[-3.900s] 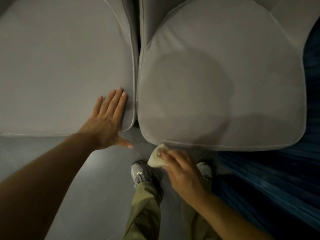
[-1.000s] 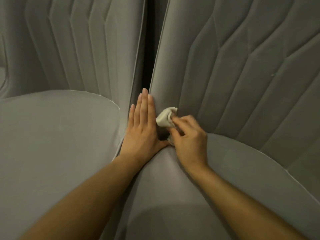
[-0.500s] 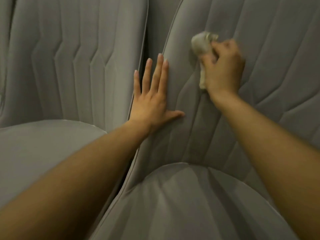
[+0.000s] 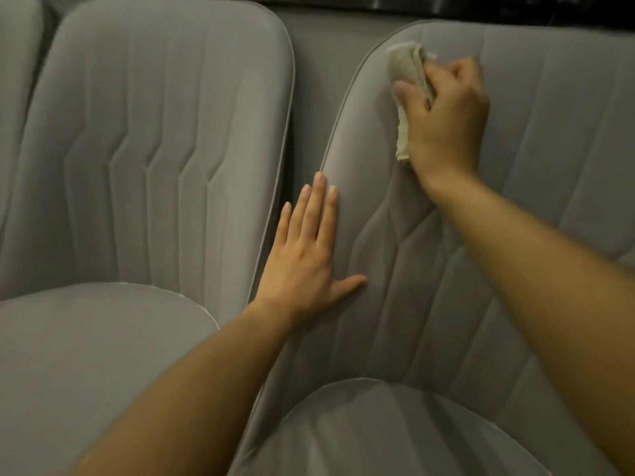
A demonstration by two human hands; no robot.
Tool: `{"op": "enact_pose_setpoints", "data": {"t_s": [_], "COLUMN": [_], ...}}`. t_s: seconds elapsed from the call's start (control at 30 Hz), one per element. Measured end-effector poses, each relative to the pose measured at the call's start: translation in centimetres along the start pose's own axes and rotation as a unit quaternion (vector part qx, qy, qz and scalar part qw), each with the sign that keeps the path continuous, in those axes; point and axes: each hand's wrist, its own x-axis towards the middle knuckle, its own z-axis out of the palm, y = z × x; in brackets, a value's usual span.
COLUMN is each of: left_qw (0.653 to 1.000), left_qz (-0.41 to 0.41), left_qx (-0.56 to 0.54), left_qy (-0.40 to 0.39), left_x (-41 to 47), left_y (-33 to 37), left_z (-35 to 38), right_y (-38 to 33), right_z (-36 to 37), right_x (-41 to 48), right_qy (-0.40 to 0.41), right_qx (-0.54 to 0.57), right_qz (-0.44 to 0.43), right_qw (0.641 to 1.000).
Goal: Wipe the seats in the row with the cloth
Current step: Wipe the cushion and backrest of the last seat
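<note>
Two grey padded seats stand side by side. My right hand (image 4: 446,115) grips a crumpled pale cloth (image 4: 407,70) and holds it against the upper left corner of the right seat's backrest (image 4: 549,132). Part of the cloth hangs below my palm. My left hand (image 4: 309,255) lies flat, fingers straight, on the left edge of that same backrest, beside the gap between the seats. The right seat's cushion (image 4: 395,434) is at the bottom of the view.
The left seat's backrest (image 4: 154,132) and cushion (image 4: 86,355) fill the left half. A dark narrow gap (image 4: 290,166) separates the two backrests. A third backrest (image 4: 13,63) shows at the far left. A dark strip (image 4: 481,5) runs behind the seat tops.
My right hand carried the cloth from the base of the right backrest up to its top left corner. My left hand moved from the gap at the cushion onto the backrest edge.
</note>
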Motion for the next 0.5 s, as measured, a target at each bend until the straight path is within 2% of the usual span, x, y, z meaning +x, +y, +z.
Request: {"op": "enact_pose_setpoints", "data": {"t_s": [0.1,0.23,0.33,0.37,0.43,0.5], "left_qw": [1.000,1.000,1.000,0.999,0.999,0.999], "left_qz": [0.006,0.005,0.004,0.006,0.005,0.006], "left_qx": [0.003,0.007,0.012,0.014,0.022,0.031], "left_qy": [0.008,0.015,0.025,0.029,0.033,0.028], "left_x": [0.0,0.1,0.1,0.1,0.0,0.0], "left_y": [-0.1,-0.2,-0.2,-0.2,-0.2,-0.3], "left_z": [0.2,0.5,0.4,0.3,0.4,0.4], "right_y": [-0.2,0.1,0.3,0.2,0.2,0.5], "right_z": [2.0,1.4,0.2,0.0,0.0,0.1], "right_x": [-1.7,-7.7,-5.9,-4.5,-0.2,4.0], "right_qy": [0.000,-0.043,-0.089,-0.077,0.002,0.015], "right_qx": [-0.059,0.002,0.024,0.015,-0.012,-0.040], "right_qz": [-0.047,-0.124,-0.150,-0.144,-0.100,-0.032], "right_qw": [0.997,0.991,0.984,0.986,0.995,0.999]}}
